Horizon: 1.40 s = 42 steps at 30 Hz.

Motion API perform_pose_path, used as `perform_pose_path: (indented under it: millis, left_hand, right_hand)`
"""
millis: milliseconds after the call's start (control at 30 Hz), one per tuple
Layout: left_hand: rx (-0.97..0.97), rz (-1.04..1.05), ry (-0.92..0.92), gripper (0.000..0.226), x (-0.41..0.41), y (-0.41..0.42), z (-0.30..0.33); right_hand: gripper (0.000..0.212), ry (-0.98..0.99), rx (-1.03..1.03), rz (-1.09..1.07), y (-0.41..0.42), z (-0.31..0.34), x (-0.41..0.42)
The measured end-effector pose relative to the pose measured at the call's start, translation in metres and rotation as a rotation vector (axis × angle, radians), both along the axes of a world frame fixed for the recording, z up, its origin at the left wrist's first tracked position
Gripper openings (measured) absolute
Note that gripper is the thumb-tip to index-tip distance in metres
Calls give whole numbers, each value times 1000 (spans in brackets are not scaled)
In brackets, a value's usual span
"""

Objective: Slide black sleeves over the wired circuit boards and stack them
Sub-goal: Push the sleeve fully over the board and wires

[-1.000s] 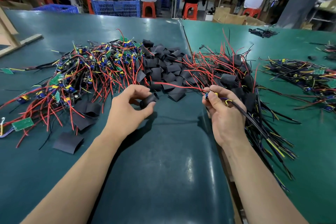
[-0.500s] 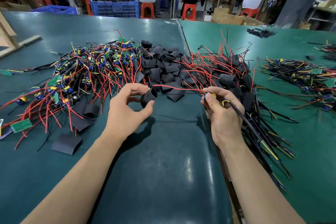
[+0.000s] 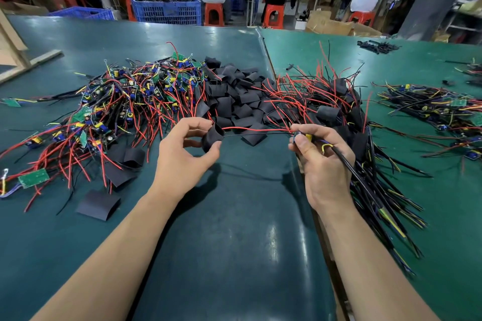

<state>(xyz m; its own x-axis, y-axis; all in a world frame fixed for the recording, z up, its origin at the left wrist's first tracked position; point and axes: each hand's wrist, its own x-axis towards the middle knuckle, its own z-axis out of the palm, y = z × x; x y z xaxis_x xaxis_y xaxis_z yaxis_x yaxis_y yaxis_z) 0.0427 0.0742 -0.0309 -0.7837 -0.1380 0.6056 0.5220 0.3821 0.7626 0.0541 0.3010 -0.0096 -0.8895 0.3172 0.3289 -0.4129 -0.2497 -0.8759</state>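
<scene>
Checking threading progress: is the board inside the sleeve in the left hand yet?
Not yet. The black sleeve is at the tips of the red and black wires; the circuit board, bare, is pinched in the right hand.

Lying across a dark green table: a tangled heap of bare wired circuit boards at the left, a pile of black sleeves in the middle just beside it, a stack of sleeved boards with red and black leads at the right. Sitting apart near the left front: a loose flat sleeve. Adjoining on the right, a lighter green table, carrying another spread of wired boards and a small dark bundle farther back.
</scene>
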Motion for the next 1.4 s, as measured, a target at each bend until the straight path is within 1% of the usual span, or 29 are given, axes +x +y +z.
perform_pose_path:
  millis: [100,233,333,500,567,700,767,833,900,1000,1100,1200,1267,1400]
  left_hand:
    - [-4,-16,-18,38,-1,-1,-1]
    - [1,2,-50,37,-1,-2,-1]
    - [30,22,-84,37,-2,-2,-1]
    - [26,3,-45,37,-1,-1,1]
    - [-33,-39,-17,39,1,-1,1]
    - [-241,-143,-4,42,9,4,5]
    - [-309,-165,0,40,13,9,7]
    - [-353,-158,4,40,16,13,8]
    - [-376,-151,12,41,18,16,9]
    - [-369,-163,33,40,20,18,10]
    - [-338,-184,42,40,19,20,10]
    - [-250,-204,0,44,19,21,9]
    - [-238,-228,-38,46,18,22,7]
    - [-202,-261,-57,45,17,23,6]
  right_hand:
    - [20,13,2,18,0,0,0]
    - [23,58,82,59,0,-1,1]
    - [26,63,103,74,0,-3,1]
    - [23,37,146,60,-1,-2,2]
    - [20,14,152,59,-1,-1,2]
    - [22,-81,121,104,-4,0,3]
    - [20,-110,177,148,-8,1,6]
    - [25,-155,217,213,-10,2,8]
    - [31,-195,215,273,-12,3,10]
    - [35,-192,194,325,-12,3,11]
    - [33,-190,273,293,-12,3,10]
    - [30,-189,294,272,-11,4,10]
    - [26,-204,300,269,-12,4,10]
    - [24,-241,197,259,-14,5,11]
